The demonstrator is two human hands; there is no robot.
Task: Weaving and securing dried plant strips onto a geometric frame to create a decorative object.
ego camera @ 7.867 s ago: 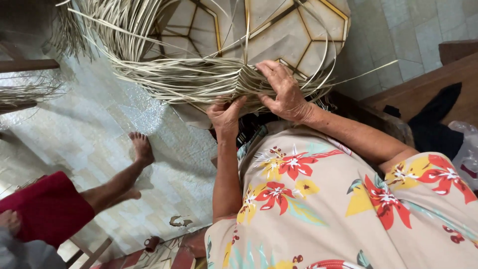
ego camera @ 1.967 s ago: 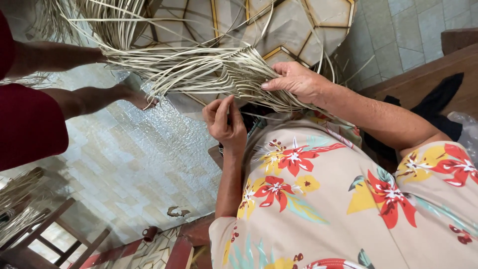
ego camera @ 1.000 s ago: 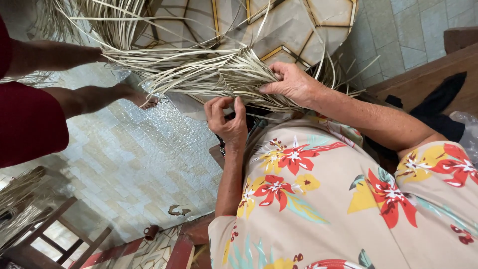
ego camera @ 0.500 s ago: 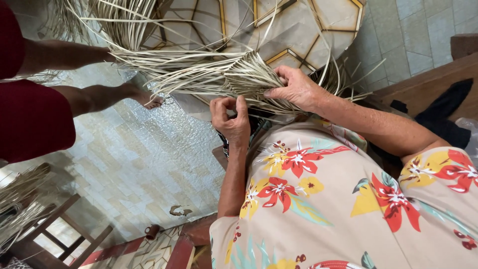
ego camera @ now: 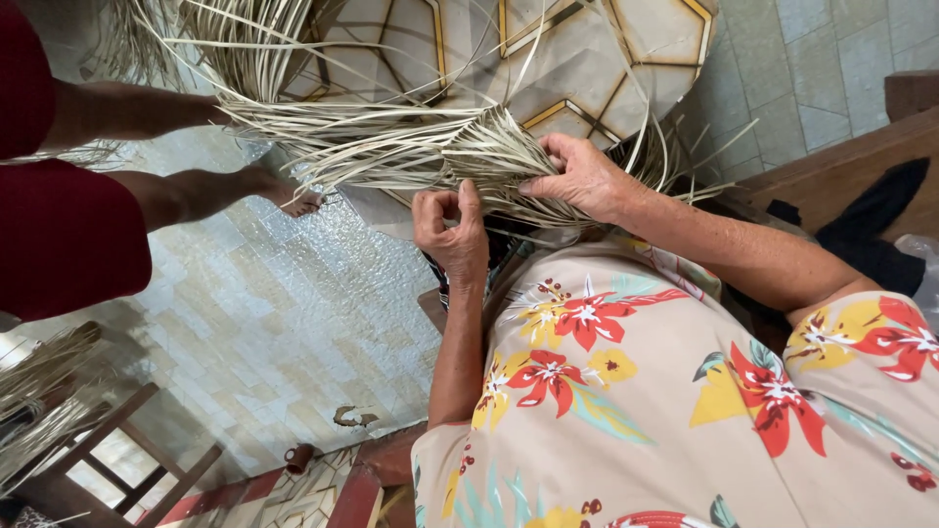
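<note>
Pale tiled floor (ego camera: 245,323), patterned and glossy, spreads under everything, and over it hangs the bundle of dry straw strips (ego camera: 391,147), a long sheaf of flat, pale fibres. Its long axis runs left to right across the upper part of the scene, loose ends fanning out at the far left and the gathered, tighter end coming in towards the person's lap. The right hand (ego camera: 582,176) is clamped over that gathered end from above, fingers curled down around a fistful of strips, so it is the hand already on the sheaf. The left hand (ego camera: 452,230) sits just beside it, slightly nearer and lower, fingers pinched narrow on a few strands at the underside of the same end; the two hands are close but not touching. From the left hand the bulk of the straw lies up and away to the left. Behind the bundle is a woven panel with hexagon outlines (ego camera: 548,59), pale with golden edging. Below the hands is the person's floral shirt (ego camera: 685,391). At the left stands another person in red cloth (ego camera: 59,235), a bare foot (ego camera: 289,196) on the floor just under the strips. Nearer left, a wooden chair frame (ego camera: 117,460) carries more straw.
</note>
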